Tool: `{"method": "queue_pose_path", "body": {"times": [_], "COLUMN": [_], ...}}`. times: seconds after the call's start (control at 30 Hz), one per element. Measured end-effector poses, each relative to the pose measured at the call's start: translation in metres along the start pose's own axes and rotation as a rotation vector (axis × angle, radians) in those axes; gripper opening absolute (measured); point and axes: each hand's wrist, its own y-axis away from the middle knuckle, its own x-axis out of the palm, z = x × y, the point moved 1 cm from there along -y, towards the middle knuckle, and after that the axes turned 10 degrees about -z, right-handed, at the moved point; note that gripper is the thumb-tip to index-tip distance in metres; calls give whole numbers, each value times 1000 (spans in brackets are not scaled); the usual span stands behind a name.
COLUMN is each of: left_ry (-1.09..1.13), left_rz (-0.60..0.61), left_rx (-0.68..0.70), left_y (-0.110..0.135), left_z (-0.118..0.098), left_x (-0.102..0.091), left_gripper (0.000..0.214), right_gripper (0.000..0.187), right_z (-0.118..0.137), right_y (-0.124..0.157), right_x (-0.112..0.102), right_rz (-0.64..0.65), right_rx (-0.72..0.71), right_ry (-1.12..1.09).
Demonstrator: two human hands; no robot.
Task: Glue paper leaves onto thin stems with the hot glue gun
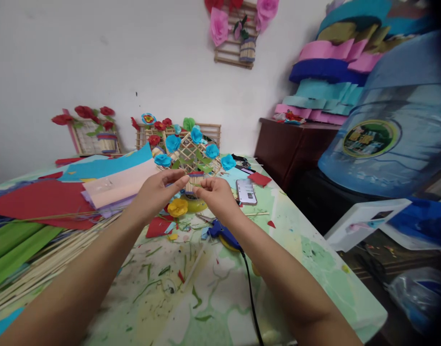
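Nearest the camera, the marbled green, white and yellow tabletop (224, 298) was littered with small green and red paper scraps. A black cord (250, 288) ran up from 6 o'clock to a blue plastic glue gun (219, 229) lying just under the right wrist. At 9 o'clock lay a bundle of thin pale bamboo sticks (43, 264) beside folded green paper sheets (11, 245).

Both forearms reached to the middle. The left hand (158, 190) and the right hand (216, 194) met fingertip to fingertip, each with thumb and forefinger pinched nearly closed and the other fingers loosely curled. They held a thin greenish strip (196, 185) between them, above the tabletop near centre; it was too small to tell its material.

Just below the hands, at their 6 o'clock, sat a yellow paper flower (177, 207) touching a shallow yellow-green round dish (198, 206); what the dish held could not be seen. At their 3 o'clock lay a white smartphone (246, 191).

Behind the hands, at 12 o'clock, leaned a diamond-lattice stick frame with blue paper flowers (191, 151). Flat red (43, 199), pink (123, 182) and blue paper sheets (108, 166) spread toward 10 o'clock. Beyond them, a stick frame (89, 137) carried a small striped basket (107, 142) with red paper roses above it.

At 2 o'clock stood a large blue water jug (386, 129). On the wall at 12 o'clock hung a stick rack (229, 55) with a small stick basket (247, 50) holding pink and red paper flowers.
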Motion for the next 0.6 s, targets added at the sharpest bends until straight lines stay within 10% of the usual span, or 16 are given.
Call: {"method": "queue_pose_path", "body": {"times": [0.27, 0.47, 0.6], "left_ry": [-380, -322, -21], "left_rz": [-260, -243, -53], "left_rx": [451, 488, 218], "left_y": [-6, -4, -5], "left_z": [1, 3, 5], "left_x": [-10, -9, -2], "left_gripper": [29, 27, 24], "right_gripper": [15, 16, 17], "right_z": [-5, -4, 0], "right_y": [3, 3, 3], "right_x": [7, 7, 5], "right_rz": [-2, 4, -30], "right_rx": [74, 57, 88], "right_ry": [-66, -154, -212]}}
